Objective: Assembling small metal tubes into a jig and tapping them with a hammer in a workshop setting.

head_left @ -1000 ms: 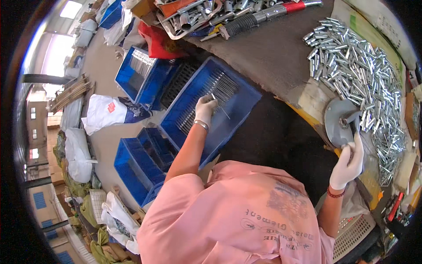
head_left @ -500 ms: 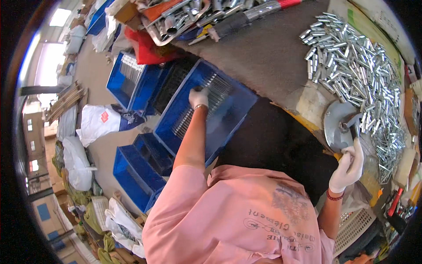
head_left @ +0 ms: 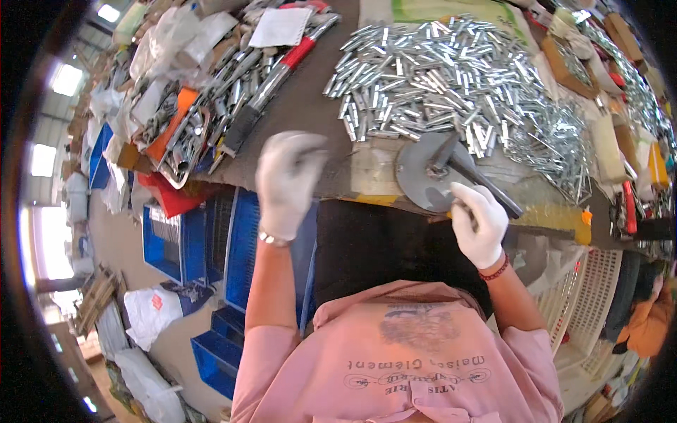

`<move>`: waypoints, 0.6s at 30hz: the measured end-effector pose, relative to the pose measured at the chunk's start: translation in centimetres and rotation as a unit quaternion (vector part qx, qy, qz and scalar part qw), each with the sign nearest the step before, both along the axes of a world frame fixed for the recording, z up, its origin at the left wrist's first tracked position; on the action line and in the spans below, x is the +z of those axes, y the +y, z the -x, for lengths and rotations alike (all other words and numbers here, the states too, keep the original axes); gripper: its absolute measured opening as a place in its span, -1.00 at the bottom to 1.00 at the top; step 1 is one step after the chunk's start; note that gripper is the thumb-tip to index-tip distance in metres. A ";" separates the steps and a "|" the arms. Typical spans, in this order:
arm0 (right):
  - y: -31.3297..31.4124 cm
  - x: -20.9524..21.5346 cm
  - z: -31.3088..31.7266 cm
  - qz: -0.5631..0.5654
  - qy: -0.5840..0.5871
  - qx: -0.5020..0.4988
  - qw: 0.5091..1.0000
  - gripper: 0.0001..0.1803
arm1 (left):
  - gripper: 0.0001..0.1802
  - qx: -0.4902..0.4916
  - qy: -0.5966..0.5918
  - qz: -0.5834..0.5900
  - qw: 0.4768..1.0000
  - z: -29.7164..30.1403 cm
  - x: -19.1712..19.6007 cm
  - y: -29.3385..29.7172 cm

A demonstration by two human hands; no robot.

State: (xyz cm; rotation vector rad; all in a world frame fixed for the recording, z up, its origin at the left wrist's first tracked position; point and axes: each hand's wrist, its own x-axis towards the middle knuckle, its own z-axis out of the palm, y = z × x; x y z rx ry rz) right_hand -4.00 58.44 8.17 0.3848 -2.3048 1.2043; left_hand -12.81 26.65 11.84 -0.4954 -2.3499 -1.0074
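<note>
My left hand [head_left: 288,180], in a white glove, is lifted over the near edge of the workbench [head_left: 303,106] and is blurred by motion. Whether it holds anything cannot be made out. My right hand [head_left: 479,224], also gloved, is closed on the near end of a black lever handle [head_left: 486,185]. The handle runs up to a round grey metal disc [head_left: 416,176] fixed at the bench edge. Just beyond the disc lies a big heap of short silver metal pins [head_left: 458,77].
Blue plastic crates [head_left: 240,261] stand on the floor under my left arm. A tray of metal parts [head_left: 190,134] and a long red-and-black tool [head_left: 275,77] lie on the bench's left. A white slatted basket [head_left: 592,303] and a person in orange [head_left: 652,324] are at the right.
My left hand has come up out of the blue crate to bench height. My view has swung from the floor toward the bench. My right hand stays on the lever.
</note>
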 end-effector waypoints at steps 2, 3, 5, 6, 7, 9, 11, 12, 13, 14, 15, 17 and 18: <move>0.1 1.1 -0.2 0.010 -0.052 0.023 0.998 -0.68 | -0.70 -0.105 -0.052 0.059 0.991 1.9 1.0 4.5; 0.3 1.5 -0.4 0.017 -0.058 0.046 0.997 -0.69 | -0.68 -0.143 -0.024 0.078 0.986 2.8 0.9 6.0; 1.2 2.2 -1.2 0.003 -0.068 0.075 0.995 -0.74 | -0.66 -0.184 -0.001 0.130 0.974 4.4 0.1 8.2; 1.4 2.0 -1.5 0.019 -0.017 0.079 0.997 -0.71 | -0.66 -0.189 -0.005 0.162 0.968 5.2 -0.1 9.2; 1.9 2.5 -2.3 0.017 -0.028 0.069 0.997 -0.71 | -0.70 -0.200 -0.002 0.175 0.964 5.7 0.4 9.7; 3.1 3.1 -3.7 0.009 -0.046 0.042 0.998 -0.71 | -0.75 -0.209 -0.039 0.230 0.950 6.9 -0.2 9.9; 4.1 2.9 -4.5 0.008 -0.056 0.019 0.998 -0.71 | -0.82 -0.233 -0.056 0.220 0.946 8.0 -0.2 10.2; 4.7 2.9 -4.8 0.007 -0.069 0.014 0.998 -0.72 | -0.84 -0.237 -0.082 0.213 0.944 8.2 -0.5 9.9; 5.1 3.0 -5.0 -0.009 -0.076 0.005 0.997 -0.74 | -0.84 -0.210 -0.116 0.246 0.939 7.7 0.8 9.8; 5.6 2.8 -5.2 -0.027 -0.077 0.002 0.997 -0.76 | -0.85 -0.218 -0.087 0.301 0.924 7.4 1.3 9.4; 6.1 3.0 -5.4 -0.044 -0.081 -0.008 0.996 -0.76 | -0.84 -0.213 -0.084 0.295 0.928 6.7 1.6 8.7; 7.2 3.2 -5.4 -0.082 -0.066 -0.053 0.993 -0.77 | -0.86 -0.208 -0.092 0.320 0.920 5.5 1.8 7.3; 8.3 3.2 -5.3 -0.094 -0.065 -0.093 0.989 -0.78 | -0.87 -0.203 -0.094 0.317 0.922 4.9 1.9 7.2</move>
